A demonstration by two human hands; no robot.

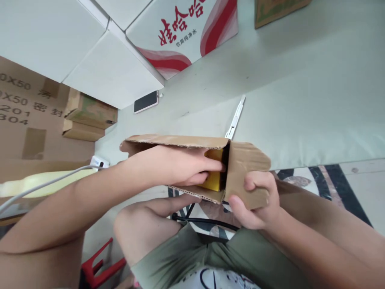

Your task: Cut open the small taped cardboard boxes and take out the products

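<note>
A brown cardboard box lies on its side above my lap, its open flaps toward me. My left hand reaches inside the box, fingers closed around a yellow item that shows in the opening. My right hand grips the box's right end from below, thumb and fingers pressed on the cardboard.
A white box cutter lies on the pale table just behind the box. A phone rests further left. Printed cartons and brown boxes stand at the back and left. A red stool is by my knee.
</note>
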